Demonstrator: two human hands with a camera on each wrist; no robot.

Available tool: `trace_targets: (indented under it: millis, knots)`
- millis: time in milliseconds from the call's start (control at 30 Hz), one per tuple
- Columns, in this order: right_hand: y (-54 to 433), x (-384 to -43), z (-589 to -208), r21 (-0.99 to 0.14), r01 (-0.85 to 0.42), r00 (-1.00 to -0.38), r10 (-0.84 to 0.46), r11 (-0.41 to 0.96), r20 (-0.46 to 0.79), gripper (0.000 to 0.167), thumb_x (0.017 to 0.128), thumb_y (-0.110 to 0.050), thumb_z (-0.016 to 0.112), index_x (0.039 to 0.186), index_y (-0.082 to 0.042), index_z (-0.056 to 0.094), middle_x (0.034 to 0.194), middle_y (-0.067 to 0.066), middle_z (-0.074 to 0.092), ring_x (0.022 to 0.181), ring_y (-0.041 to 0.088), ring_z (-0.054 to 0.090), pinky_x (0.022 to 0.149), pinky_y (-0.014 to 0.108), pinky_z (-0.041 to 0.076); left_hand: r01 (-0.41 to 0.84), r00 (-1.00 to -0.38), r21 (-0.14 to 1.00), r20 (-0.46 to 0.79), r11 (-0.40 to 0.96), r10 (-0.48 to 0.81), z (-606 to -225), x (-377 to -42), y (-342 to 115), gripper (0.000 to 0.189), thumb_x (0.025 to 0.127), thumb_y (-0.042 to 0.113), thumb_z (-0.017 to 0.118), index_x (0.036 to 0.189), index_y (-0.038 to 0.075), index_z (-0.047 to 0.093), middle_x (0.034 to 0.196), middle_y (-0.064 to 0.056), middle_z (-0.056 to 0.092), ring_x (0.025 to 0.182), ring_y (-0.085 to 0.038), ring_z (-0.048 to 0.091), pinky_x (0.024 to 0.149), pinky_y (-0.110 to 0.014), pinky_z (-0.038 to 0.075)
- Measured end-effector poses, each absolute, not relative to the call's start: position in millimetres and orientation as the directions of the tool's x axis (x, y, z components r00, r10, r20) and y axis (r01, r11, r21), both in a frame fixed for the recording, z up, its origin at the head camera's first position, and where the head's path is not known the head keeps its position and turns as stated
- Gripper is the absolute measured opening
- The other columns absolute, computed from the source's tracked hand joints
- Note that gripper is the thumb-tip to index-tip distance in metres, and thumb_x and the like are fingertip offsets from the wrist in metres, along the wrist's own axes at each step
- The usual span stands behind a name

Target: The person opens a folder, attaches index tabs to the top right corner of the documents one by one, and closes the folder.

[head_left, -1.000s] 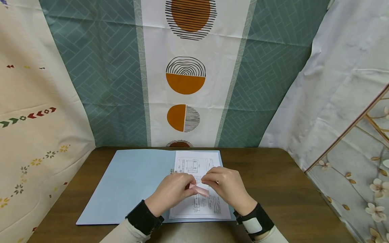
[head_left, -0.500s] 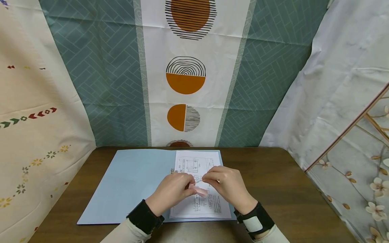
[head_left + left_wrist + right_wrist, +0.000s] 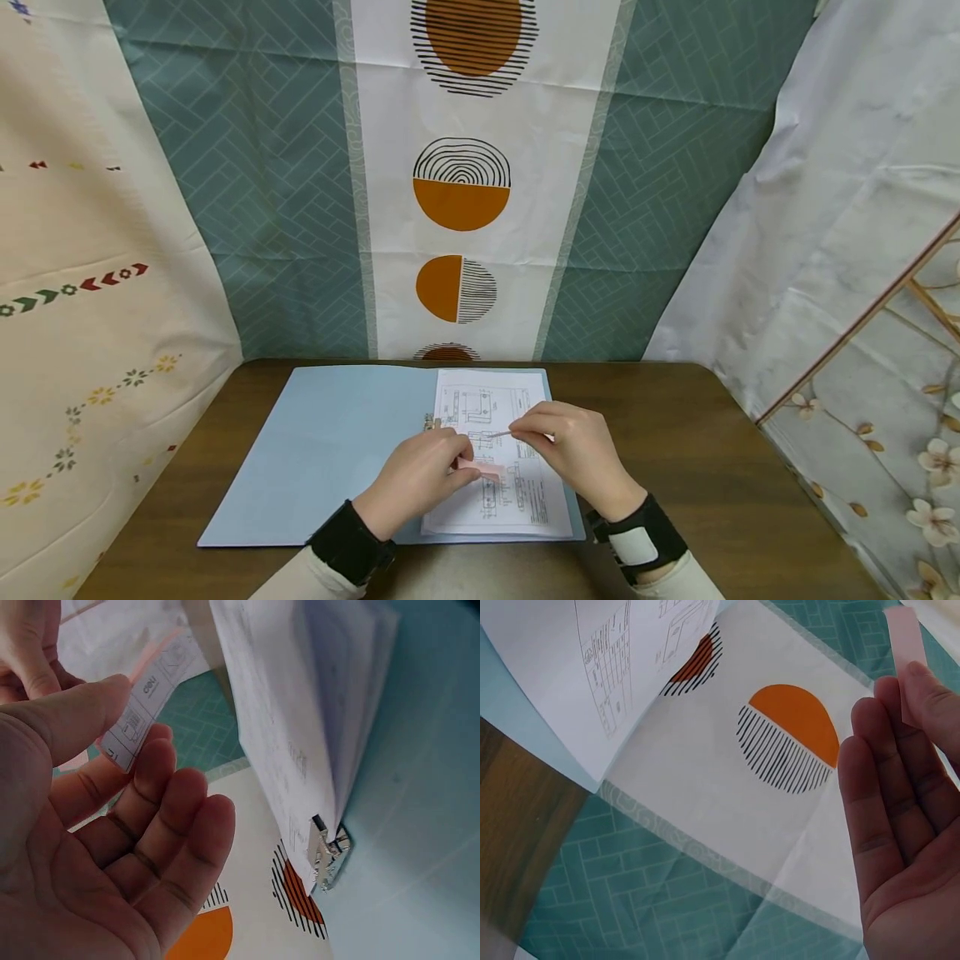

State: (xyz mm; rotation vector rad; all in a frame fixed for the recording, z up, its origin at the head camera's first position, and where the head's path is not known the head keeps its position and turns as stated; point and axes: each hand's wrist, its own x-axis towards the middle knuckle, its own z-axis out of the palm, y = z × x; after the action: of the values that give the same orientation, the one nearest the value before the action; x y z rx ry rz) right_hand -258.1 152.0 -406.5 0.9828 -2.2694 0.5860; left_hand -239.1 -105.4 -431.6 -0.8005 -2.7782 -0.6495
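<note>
Now right hand (image 3: 573, 442) drawing away at lower centre, pinching thin slip (image 3: 905, 637); left hand (image 3: 423, 473) gripping pink pad (image 3: 489, 472); slip apparently separating from pad.

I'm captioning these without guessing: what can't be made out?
Head view: fine lettering on the drawing sheet, too small.
Head view: parts of that sheet, hidden by the left hand and right hand.
Left wrist view: smallest print on the paper strip, blurred.
Left wrist view: part of the right hand, cut off by the edge.
</note>
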Motion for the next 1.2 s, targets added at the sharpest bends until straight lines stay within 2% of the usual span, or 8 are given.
trace_targets:
  millis: [233,533,800,967,1200]
  knots:
    - [155,-260,-406,-0.161,-0.743,-0.569,-0.486,0.650,0.663,0.023,0.084,-0.011,0.097,0.103,-0.021,0.089,0.092,-0.012,0.078,0.081,0.005,0.071,0.069,0.027,0.059,0.635,-0.770,0.292,0.315,0.716,0.554,-434,-219,-111,0.025,0.091,0.031,0.094,0.091,0.017,0.073,0.086,0.009,0.057,0.081,-0.008,0.049,0.069,-0.026,0.045]
    - [157,-260,-406,-0.151,-0.734,-0.571,-0.482,0.662,0.665,0.022,0.085,-0.011,0.097,0.103,-0.021,0.089,0.091,-0.012,0.078,0.079,0.004,0.070,0.066,0.026,0.057,0.710,-0.702,0.248,0.322,0.659,0.635,-445,-195,-107,0.021,0.093,0.032,0.091,0.093,0.022,0.072,0.095,0.015,0.060,0.088,-0.004,0.053,0.076,-0.023,0.049]
    - [156,-261,-405,-0.138,-0.726,-0.572,-0.480,0.673,0.666,0.021,0.085,-0.012,0.097,0.102,-0.021,0.089,0.090,-0.013,0.078,0.079,0.004,0.070,0.066,0.027,0.056,0.785,-0.616,0.179,0.332,0.593,0.714,-459,-175,-102,0.023,0.095,0.037,0.089,0.090,0.026,0.070,0.087,0.019,0.051,0.082,0.001,0.047,0.069,-0.014,0.038]
    - [155,-260,-406,-0.138,-0.727,-0.569,-0.479,0.672,0.668,0.022,0.083,-0.010,0.098,0.100,-0.021,0.089,0.089,-0.013,0.078,0.077,0.003,0.069,0.064,0.025,0.055,0.809,-0.568,0.055,0.331,0.585,0.754,-464,-171,-101,0.026,0.093,0.040,0.091,0.089,0.025,0.070,0.085,0.017,0.052,0.076,0.001,0.045,0.065,-0.014,0.034]
    - [153,-257,-405,-0.164,-0.711,-0.601,-0.471,0.684,0.645,0.022,0.084,-0.011,0.098,0.101,-0.020,0.089,0.090,-0.012,0.078,0.078,0.004,0.070,0.067,0.024,0.057,0.794,-0.520,-0.167,0.312,0.585,0.795,-470,-168,-97,0.027,0.093,0.044,0.088,0.087,0.023,0.072,0.079,0.012,0.057,0.071,-0.004,0.047,0.059,-0.019,0.035]
